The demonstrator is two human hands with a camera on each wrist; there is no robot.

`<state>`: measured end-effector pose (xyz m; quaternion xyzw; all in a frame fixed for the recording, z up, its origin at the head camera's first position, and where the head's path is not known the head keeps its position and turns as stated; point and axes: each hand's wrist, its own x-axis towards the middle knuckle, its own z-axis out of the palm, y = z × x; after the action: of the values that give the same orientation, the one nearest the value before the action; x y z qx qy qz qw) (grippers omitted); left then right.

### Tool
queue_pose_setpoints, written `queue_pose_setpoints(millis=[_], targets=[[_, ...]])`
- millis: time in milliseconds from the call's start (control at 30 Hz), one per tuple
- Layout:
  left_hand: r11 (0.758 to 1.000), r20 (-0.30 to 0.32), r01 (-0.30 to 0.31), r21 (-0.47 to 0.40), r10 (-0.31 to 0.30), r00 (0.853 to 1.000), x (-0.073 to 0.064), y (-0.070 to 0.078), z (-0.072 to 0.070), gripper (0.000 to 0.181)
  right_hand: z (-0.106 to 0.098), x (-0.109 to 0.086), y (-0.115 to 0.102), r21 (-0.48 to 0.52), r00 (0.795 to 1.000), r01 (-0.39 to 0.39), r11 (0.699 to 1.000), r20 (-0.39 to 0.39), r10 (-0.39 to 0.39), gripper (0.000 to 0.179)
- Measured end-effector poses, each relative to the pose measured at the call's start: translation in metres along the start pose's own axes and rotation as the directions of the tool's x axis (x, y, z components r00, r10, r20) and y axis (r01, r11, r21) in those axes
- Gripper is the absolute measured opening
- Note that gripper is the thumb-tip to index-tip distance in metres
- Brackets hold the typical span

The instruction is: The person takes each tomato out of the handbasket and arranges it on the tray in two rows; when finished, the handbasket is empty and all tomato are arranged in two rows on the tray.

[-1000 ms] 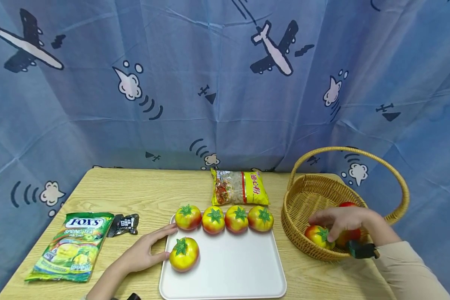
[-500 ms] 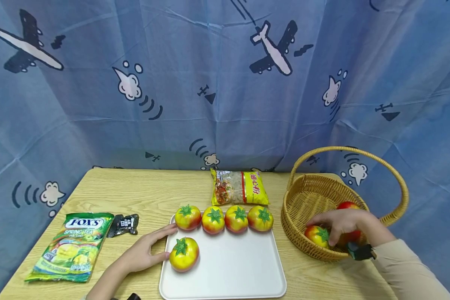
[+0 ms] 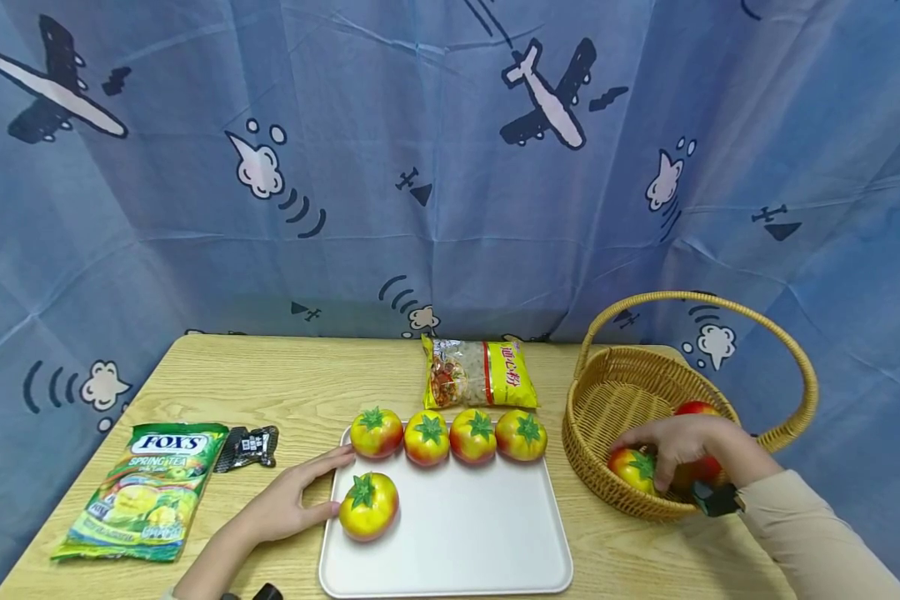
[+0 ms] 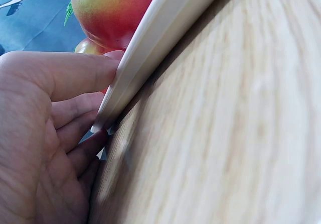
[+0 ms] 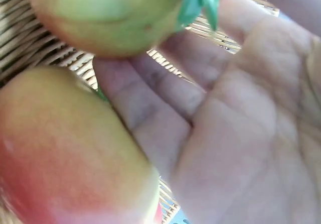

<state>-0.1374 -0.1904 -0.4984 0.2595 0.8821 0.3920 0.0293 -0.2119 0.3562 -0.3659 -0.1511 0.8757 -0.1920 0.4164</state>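
Note:
Inside the wicker basket (image 3: 607, 400), my right hand (image 3: 686, 446) curls its fingers around a yellow-red toy tomato (image 3: 624, 473) with a green leafy top. In the right wrist view, fingers reach behind that tomato (image 5: 115, 18), and another fruit (image 5: 70, 148) lies close by. My left hand (image 3: 288, 500) rests along the left edge of the white tray (image 3: 480, 533); its thumb touches the rim in the left wrist view. On the tray, several similar tomatoes (image 3: 426, 446) form a row along the far edge, and a single tomato (image 3: 375, 512) sits nearer, by my left thumb.
The basket's tall handle (image 3: 690, 296) arches over its opening. More red fruit (image 3: 697, 408) lies under my right wrist. Behind the tray is a yellow pasta bag (image 3: 480, 375). A green candy bag (image 3: 150, 492) and a small black packet (image 3: 249, 448) lie at left.
My right hand has shifted slightly left and settled further around the tomato in the basket. My left hand, the tray and its tomatoes have stayed put.

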Motion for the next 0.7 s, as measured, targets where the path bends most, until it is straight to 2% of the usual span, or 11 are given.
queue_pose_setpoints(millis=[300,500,700], targets=[[1.0,-0.005,-0.005,-0.001,0.005,1.0,0.0006,0.0009,-0.0007,0.06,-0.0016,0.0004,-0.0014,0.015,1.0,0.01,1.0,-0.001,-0.01,0.073],[1.0,-0.002,-0.002,0.005,0.002,1.0,0.0005,0.0012,-0.0003,0.06,-0.0002,-0.0004,-0.0009,0.006,0.997,0.072,0.997,-0.035,-0.071,0.076],[1.0,-0.004,0.0,0.011,0.0,1.0,-0.0002,0.0004,0.0002,0.06,0.0009,-0.0006,0.0018,0.067,0.989,0.132,0.989,-0.078,-0.126,0.075]])
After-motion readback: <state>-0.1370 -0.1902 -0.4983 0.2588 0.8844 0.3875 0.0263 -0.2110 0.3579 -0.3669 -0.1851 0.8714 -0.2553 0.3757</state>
